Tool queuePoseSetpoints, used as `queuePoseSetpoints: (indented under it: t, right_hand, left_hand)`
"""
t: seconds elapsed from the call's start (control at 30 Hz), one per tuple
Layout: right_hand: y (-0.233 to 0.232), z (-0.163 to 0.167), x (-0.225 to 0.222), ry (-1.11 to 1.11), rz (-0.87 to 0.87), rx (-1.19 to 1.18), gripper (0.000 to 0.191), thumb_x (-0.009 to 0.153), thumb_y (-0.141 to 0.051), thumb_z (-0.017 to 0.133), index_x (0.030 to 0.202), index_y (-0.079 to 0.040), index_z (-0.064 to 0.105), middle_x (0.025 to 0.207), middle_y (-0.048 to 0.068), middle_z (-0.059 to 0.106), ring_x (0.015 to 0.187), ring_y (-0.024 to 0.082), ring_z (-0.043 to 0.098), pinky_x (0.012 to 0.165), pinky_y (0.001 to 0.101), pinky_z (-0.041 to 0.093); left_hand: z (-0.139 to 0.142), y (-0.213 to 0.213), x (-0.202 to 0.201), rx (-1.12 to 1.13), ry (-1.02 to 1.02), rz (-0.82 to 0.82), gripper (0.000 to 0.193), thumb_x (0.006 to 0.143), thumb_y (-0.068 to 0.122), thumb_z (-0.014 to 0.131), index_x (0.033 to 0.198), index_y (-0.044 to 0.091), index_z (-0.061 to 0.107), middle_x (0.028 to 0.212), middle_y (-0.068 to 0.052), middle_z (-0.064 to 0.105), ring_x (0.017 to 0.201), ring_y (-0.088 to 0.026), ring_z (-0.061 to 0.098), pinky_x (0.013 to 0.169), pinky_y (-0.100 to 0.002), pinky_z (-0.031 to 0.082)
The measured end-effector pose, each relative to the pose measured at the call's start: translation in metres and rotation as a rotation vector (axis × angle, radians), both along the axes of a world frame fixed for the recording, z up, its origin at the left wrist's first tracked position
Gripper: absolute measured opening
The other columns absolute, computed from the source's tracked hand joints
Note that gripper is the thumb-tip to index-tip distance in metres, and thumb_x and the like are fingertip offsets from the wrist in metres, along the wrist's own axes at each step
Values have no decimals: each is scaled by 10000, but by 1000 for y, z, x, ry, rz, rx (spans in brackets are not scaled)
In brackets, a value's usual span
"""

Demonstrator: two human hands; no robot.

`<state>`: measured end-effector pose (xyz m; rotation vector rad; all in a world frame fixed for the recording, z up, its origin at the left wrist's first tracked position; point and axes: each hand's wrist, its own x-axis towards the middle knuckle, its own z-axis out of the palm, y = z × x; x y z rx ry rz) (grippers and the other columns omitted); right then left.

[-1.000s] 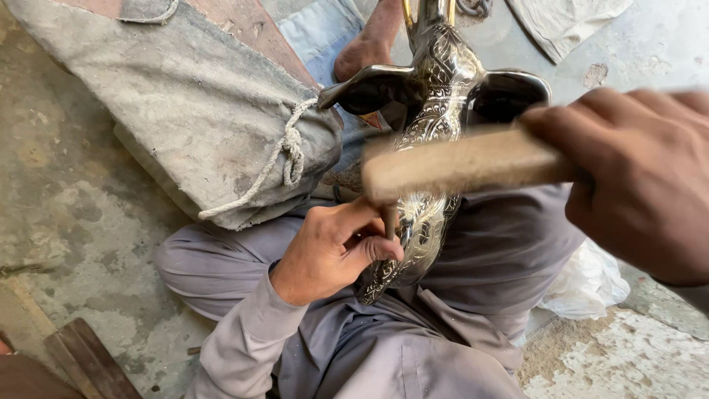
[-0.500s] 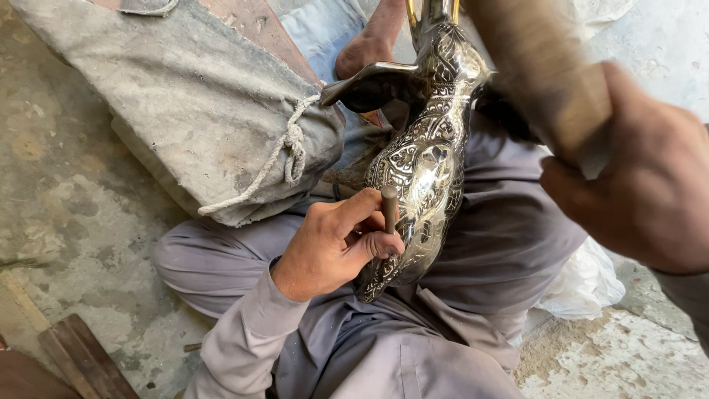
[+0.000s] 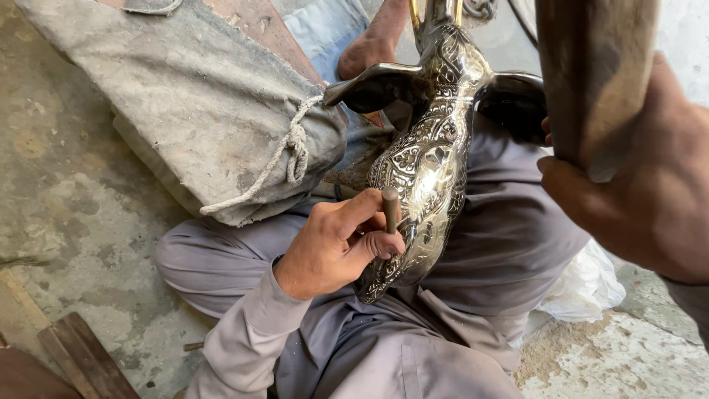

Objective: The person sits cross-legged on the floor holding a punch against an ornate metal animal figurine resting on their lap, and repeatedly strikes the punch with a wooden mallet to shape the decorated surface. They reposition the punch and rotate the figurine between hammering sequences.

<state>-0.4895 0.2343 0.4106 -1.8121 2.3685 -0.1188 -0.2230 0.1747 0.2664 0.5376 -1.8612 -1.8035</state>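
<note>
An engraved, shiny metal bird-shaped vessel [image 3: 432,159] rests on my lap, its dark wings spread at the top. My left hand [image 3: 336,244] grips a short metal punch [image 3: 389,207], its tip set against the vessel's patterned side. My right hand [image 3: 642,199] is raised close to the camera at the right, closed around a thick wooden mallet [image 3: 594,74] that points upward and hides part of the right wing.
A grey cloth sack [image 3: 199,111] tied with rope lies at the left on the concrete floor [image 3: 66,214]. A bare foot [image 3: 369,48] shows at the top, a white plastic bag [image 3: 583,288] at the right, wooden pieces [image 3: 85,362] at lower left.
The right hand has swung the wooden mallet up from lying across the vessel to a raised, near-upright position. The left hand keeps the punch on the vessel.
</note>
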Motion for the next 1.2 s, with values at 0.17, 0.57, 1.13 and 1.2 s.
queuePoseSetpoints:
  t: [0.17,0.57,1.13,1.2]
  right_hand:
    - [-5,4,-2,224,291,-33,544,683,-17,723,1225,-42,685,917,195,738,764,350,733,708,451,596]
    - [-1,3,0,381,360,-31,552,615,5,747,1165,-45,749,939,140,747,823,282,723,797,431,565]
    - [67,1,9,296,257,-196,490,739,56,720,1225,-13,721,1023,155,714,914,282,688,816,419,573]
    - [91,-7,6,169,112,-260,441,843,35,720,1282,-2,691,1086,183,679,947,280,682,831,384,574]
  left_hand:
    - [0,-2,0,80,22,-29,204,966,60,727,1107,51,581,845,-32,766,767,-135,782,690,-249,613]
    - [-5,-1,1,-90,36,-11,240,925,138,810,1041,57,616,825,-39,746,715,-137,759,646,-255,568]
    - [8,4,2,-99,13,61,295,954,135,790,1162,46,600,877,-48,707,780,-112,735,700,-246,607]
    - [18,4,0,-93,-4,102,304,965,153,777,1180,42,592,905,-47,715,817,-122,756,710,-258,623]
